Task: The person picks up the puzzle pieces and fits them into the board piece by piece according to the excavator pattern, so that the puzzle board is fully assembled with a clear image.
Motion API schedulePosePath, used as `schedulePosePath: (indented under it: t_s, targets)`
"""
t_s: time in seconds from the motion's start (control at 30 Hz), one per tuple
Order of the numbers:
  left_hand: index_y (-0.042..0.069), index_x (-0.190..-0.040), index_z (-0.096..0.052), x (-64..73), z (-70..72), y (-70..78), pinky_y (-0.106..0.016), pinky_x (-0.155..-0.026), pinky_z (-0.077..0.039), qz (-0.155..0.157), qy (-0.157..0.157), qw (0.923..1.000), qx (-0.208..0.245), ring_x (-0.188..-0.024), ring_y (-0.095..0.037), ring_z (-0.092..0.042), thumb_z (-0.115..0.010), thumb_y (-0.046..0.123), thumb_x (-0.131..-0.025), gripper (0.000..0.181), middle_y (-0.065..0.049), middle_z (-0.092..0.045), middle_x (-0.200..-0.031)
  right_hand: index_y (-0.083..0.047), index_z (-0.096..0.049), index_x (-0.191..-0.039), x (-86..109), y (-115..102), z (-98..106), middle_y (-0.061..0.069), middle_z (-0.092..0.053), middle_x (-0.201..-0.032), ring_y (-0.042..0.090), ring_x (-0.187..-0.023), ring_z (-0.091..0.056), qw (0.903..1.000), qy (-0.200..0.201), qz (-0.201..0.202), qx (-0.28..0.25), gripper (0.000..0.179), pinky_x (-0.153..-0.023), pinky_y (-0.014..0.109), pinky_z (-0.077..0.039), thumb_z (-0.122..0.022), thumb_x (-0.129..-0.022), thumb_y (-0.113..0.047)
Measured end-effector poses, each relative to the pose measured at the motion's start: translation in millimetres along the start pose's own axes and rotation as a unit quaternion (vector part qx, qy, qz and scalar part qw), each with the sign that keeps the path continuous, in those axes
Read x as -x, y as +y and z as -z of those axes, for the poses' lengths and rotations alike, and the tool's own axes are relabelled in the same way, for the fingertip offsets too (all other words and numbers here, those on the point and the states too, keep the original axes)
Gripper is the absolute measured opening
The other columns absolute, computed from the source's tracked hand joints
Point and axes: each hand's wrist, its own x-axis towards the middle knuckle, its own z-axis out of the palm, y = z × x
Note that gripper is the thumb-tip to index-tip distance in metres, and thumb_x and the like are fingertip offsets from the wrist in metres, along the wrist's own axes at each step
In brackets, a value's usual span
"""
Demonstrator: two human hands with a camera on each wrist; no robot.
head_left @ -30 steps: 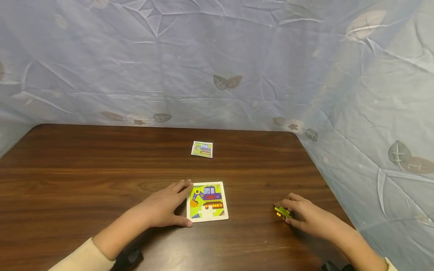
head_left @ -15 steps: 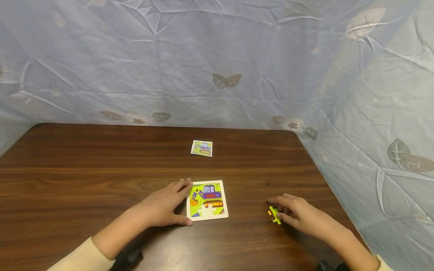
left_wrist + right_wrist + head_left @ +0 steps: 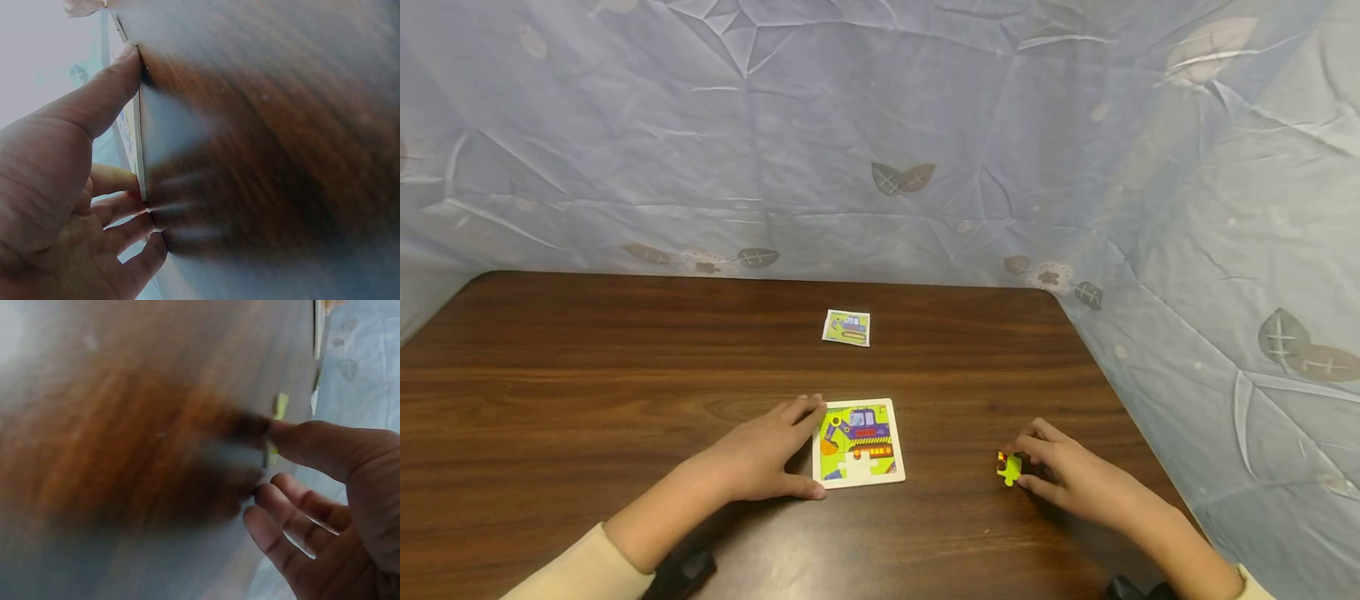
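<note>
A square jigsaw puzzle board [image 3: 898, 442] with a white frame lies flat, showing a purple excavator on green; its lower middle has a pale gap. My left hand [image 3: 760, 458] spans the board's left side, index fingertip at the upper corner and thumb at the lower one. In the left wrist view, the thumb [image 3: 109, 84] meets the thin frame edge and the other fingertips reach the tabletop. To the right, my right hand [image 3: 1075, 475] holds a green puzzle piece [image 3: 1011, 471] with a red-and-yellow corner between thumb and finger, close over the table. The right thumb partly hides the piece in the right wrist view.
A small picture card [image 3: 847, 328] with the same excavator lies farther back on the brown wooden table [image 3: 625, 350]. Pale leaf-patterned cloth [image 3: 820, 125] hangs behind the table and along its right side.
My right hand shifts slightly left, then its fingers draw back a little; the green piece turns between them and shows more of its face. My left hand and the board stay in place.
</note>
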Motion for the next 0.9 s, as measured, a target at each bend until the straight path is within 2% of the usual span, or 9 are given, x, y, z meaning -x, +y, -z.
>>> schedulePosePath:
  t_s: [0.1, 0.2, 0.33, 0.43, 0.63, 0.77, 0.9]
  targets:
    - [0.004, -0.164, -0.031, 0.4, 0.2, 0.1, -0.066, -0.123, -0.033, 0.003, -0.002, 1.0000, 0.000, -0.162, -0.041, -0.024, -0.079, 0.060, -0.086, 0.108, -0.014, -0.023, -0.175, -0.019, -0.067, -0.119, -0.7, -1, 0, -0.006, -0.058, -0.109, 0.007, -0.092, -0.059, 0.9996, 0.008, -0.007, 0.025, 0.025, -0.074, 0.026, -0.056, -0.075, -0.098, -0.029]
    - [0.004, -0.164, -0.031, 0.2, 0.3, 0.4, -0.066, -0.123, -0.033, 0.003, -0.002, 1.0000, 0.001, -0.162, -0.041, -0.023, -0.079, 0.060, -0.086, 0.108, -0.014, -0.023, -0.175, -0.020, -0.067, -0.124, -1.1, -1, 2, -0.009, -0.059, -0.109, 0.003, -0.092, -0.057, 0.9997, -0.009, -0.013, 0.017, 0.029, -0.075, 0.027, -0.056, -0.072, -0.100, -0.035]
    - [0.004, -0.165, -0.031, -0.1, 0.0, 0.7, -0.066, -0.124, -0.032, 0.003, -0.001, 1.0000, 0.002, -0.162, -0.040, -0.023, -0.079, 0.060, -0.086, 0.108, -0.014, -0.022, -0.176, -0.018, -0.064, -0.137, -1.5, 3, 6, -0.009, -0.059, -0.110, 0.002, -0.094, -0.058, 0.9991, -0.042, 0.000, -0.011, 0.038, -0.075, 0.025, -0.055, -0.070, -0.101, -0.032]
    - [0.004, -0.165, -0.031, 0.0, -0.1, 0.4, -0.066, -0.124, -0.032, 0.005, -0.001, 1.0000, 0.001, -0.162, -0.040, -0.023, -0.079, 0.060, -0.086, 0.108, -0.014, -0.022, -0.176, -0.016, -0.064, -0.138, -2.0, 7, 7, -0.007, -0.058, -0.107, 0.000, -0.093, -0.057, 0.9982, -0.049, 0.021, -0.026, 0.038, -0.073, 0.024, -0.054, -0.070, -0.101, -0.027]
    - [0.004, -0.164, -0.031, 0.3, -0.1, 0.2, -0.066, -0.123, -0.033, 0.002, 0.000, 1.0000, -0.001, -0.162, -0.041, -0.024, -0.078, 0.060, -0.086, 0.107, -0.014, -0.023, -0.175, -0.013, -0.065, -0.124, -3.0, 13, 3, -0.006, -0.058, -0.099, -0.004, -0.082, -0.051, 0.9980, -0.022, 0.038, -0.046, 0.029, -0.064, 0.020, -0.051, -0.074, -0.099, -0.023]
    - [0.004, -0.164, -0.031, 1.0, 0.0, 0.7, -0.066, -0.123, -0.033, 0.001, -0.001, 1.0000, 0.000, -0.162, -0.041, -0.024, -0.078, 0.060, -0.086, 0.107, -0.015, -0.022, -0.175, -0.016, -0.064, -0.113, -5.1, 9, -1, -0.010, -0.058, -0.095, -0.005, -0.077, -0.049, 0.9995, -0.003, 0.025, -0.017, 0.020, -0.063, 0.018, -0.049, -0.073, -0.100, -0.028]
    - [0.004, -0.164, -0.031, 1.2, 0.2, 1.3, -0.065, -0.124, -0.033, 0.001, -0.001, 1.0000, 0.000, -0.162, -0.041, -0.023, -0.078, 0.060, -0.087, 0.107, -0.014, -0.023, -0.175, -0.016, -0.062, -0.109, -7.9, 5, -1, -0.011, -0.060, -0.097, -0.006, -0.080, -0.051, 0.9998, -0.010, 0.015, 0.005, 0.018, -0.065, 0.020, -0.049, -0.072, -0.101, -0.029]
